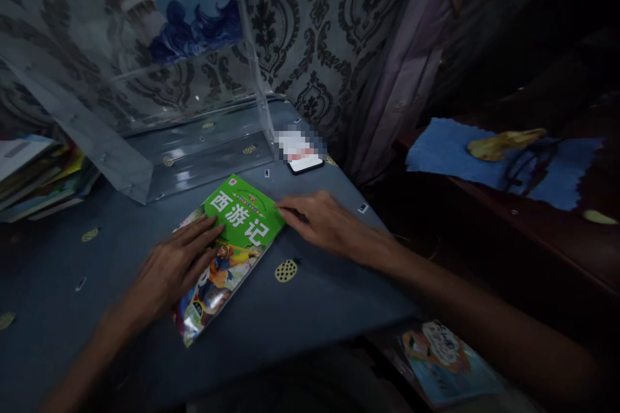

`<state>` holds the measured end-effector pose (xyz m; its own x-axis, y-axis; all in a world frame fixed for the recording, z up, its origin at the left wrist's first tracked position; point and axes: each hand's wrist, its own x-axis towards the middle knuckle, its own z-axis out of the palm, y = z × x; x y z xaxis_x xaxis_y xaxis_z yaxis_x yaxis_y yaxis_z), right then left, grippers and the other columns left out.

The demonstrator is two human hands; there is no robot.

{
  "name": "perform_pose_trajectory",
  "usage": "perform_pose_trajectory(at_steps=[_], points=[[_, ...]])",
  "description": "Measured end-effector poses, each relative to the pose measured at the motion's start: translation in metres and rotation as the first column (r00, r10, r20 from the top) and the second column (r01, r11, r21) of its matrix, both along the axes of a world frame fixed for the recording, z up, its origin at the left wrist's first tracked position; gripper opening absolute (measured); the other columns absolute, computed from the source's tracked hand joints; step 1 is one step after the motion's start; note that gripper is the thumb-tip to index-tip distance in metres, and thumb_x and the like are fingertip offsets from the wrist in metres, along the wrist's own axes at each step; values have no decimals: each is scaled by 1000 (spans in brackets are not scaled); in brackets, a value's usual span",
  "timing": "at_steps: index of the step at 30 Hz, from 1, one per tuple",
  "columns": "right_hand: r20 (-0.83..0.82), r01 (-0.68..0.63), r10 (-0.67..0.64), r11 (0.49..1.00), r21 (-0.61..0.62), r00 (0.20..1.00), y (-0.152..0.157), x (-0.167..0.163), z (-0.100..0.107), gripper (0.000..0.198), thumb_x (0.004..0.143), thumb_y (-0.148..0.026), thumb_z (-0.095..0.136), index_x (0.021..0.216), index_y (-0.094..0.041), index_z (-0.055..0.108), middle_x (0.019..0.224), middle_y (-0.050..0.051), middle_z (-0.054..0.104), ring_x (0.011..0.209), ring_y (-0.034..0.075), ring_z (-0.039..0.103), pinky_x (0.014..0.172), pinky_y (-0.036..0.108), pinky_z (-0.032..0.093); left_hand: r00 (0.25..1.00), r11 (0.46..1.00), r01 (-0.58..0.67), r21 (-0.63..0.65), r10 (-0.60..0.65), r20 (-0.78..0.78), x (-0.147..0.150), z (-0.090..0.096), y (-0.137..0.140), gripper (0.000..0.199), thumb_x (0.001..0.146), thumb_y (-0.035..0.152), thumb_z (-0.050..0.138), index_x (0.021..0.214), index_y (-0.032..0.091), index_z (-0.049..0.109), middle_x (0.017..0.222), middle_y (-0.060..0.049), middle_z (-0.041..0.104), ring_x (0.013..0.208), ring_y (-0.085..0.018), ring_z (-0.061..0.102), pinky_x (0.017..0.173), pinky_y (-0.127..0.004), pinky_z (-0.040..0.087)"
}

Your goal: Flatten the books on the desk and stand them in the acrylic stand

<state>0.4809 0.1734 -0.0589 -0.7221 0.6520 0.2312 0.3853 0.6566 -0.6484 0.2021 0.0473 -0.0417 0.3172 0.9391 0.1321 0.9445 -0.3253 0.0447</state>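
Observation:
A thin book (242,206) with a green top and a colourful cartoon picture below lies closed on the dark blue-grey tablecloth (314,316), cover up, turned at a slant. Large white Chinese characters run across its cover. My left hand (181,258) rests on the book's left side, its fingers stretched out over the cover. At the book's upper right corner, my right hand (314,219) pinches the cover edge between thumb and fingers.
Behind the book stands a clear acrylic stand (213,171). A phone (306,163), partly blurred out, lies right of it. Stacked books (43,174) sit at the left. On a dark red surface at right, a blue cloth (445,151) carries a yellowish object (498,145). Another book (445,361) lies below the table edge.

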Motion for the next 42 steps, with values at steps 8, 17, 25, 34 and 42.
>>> perform_pose_trajectory(at_steps=[8,17,25,34,42], points=[[88,24,-24,1000,8,996,31,-29,7,25,97,-18,49,93,-14,73,81,6,71,70,17,59,68,28,37,996,997,-75,-8,74,-40,8,-4,-8,64,103,61,29,137,20,64,146,-13,60,132,-32,59,104,-48,55],[-3,-60,61,996,72,998,58,-78,-24,30,94,-12,49,114,-15,71,118,11,73,113,24,66,102,39,46,998,992,59,-109,-59,-3,16,-4,-23,72,94,71,45,152,29,45,160,-9,43,149,-36,36,116,-60,40],[-87,-41,56,986,160,995,57,-82,-57,36,99,-20,48,132,-14,62,150,13,55,141,23,48,119,48,36,989,985,141,99,-144,24,37,-26,-39,65,98,54,54,153,20,40,153,-15,51,146,-32,42,118,-57,38],[-64,-103,119,970,218,991,32,-65,-51,34,98,-23,50,129,-18,65,144,9,62,147,27,41,120,55,33,988,962,155,224,-155,-20,50,-23,-43,50,102,35,51,149,18,45,138,-13,65,130,-30,61,106,-50,53],[-80,-156,170,975,159,982,18,-56,-42,31,101,-28,52,123,-13,68,141,14,63,147,27,41,120,52,33,984,964,180,195,-177,-30,49,-15,-41,41,103,30,49,141,14,52,136,-14,67,129,-30,61,105,-51,54]])
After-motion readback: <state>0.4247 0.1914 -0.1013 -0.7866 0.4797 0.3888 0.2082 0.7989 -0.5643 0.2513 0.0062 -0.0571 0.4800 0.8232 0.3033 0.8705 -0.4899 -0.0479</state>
